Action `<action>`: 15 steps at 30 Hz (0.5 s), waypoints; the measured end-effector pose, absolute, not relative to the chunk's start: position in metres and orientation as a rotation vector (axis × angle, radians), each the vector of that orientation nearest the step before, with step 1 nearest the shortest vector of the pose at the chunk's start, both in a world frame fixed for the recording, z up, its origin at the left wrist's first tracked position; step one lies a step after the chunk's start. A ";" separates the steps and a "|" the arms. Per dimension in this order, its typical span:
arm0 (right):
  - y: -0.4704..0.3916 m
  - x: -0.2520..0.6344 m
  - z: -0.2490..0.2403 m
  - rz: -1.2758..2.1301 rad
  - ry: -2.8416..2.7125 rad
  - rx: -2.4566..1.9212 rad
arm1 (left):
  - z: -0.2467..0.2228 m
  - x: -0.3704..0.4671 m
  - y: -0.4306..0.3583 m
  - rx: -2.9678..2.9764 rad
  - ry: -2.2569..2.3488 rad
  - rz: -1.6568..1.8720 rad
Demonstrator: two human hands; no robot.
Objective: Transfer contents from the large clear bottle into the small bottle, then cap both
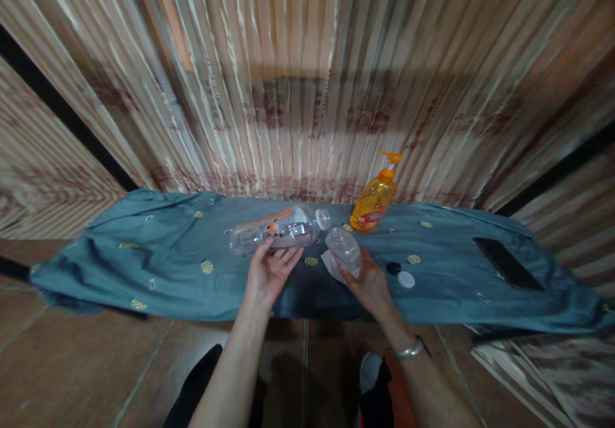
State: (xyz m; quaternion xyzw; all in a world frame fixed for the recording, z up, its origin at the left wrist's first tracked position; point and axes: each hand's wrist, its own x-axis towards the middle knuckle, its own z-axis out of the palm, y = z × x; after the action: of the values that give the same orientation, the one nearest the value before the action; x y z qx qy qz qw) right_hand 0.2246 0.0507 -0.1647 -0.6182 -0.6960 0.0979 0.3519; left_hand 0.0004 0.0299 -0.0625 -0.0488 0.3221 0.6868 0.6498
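A clear plastic bottle (293,228) with an orange-marked label lies on its side across the cloth, its white neck end to the right. My left hand (273,268) is palm up against its near side, fingers stretched out and the thumb at its edge. In my right hand (369,280) is a smaller clear plastic bottle (344,248), tilted, gripped at its near end. Something white and flat (332,266) shows beside it; whether it is also held, I cannot tell. Right of this hand lie a black cap (394,268) and a white round lid (406,279).
An orange pump bottle (375,200) of yellow liquid stands at the back edge. A dark phone (508,263) lies at the right. Blue-green patterned cloth (177,280) covers the narrow table, with a pleated curtain (288,95) behind and dark poles at both sides.
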 end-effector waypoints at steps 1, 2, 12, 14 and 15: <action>0.051 0.225 -0.165 0.252 -1.798 -1.596 | -0.064 0.002 0.031 -0.133 0.720 1.559; 0.051 0.226 -0.166 0.248 -1.795 -1.593 | -0.066 0.003 0.032 -0.159 0.706 1.555; 0.050 0.229 -0.168 0.190 -1.792 -1.625 | -0.080 -0.001 0.040 -0.368 0.461 1.572; 0.049 0.230 -0.168 0.173 -1.793 -1.613 | -0.081 -0.003 0.040 -0.381 0.415 1.585; 0.049 0.231 -0.167 0.170 -1.795 -1.606 | -0.082 -0.004 0.039 -0.381 0.392 1.591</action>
State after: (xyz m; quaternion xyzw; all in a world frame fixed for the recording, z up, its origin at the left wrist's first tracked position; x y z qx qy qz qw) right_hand 0.2305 0.0490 -0.1674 -0.6218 -0.6947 0.0657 0.3555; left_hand -0.0043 0.0391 -0.0821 -0.1689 0.1738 0.7050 0.6665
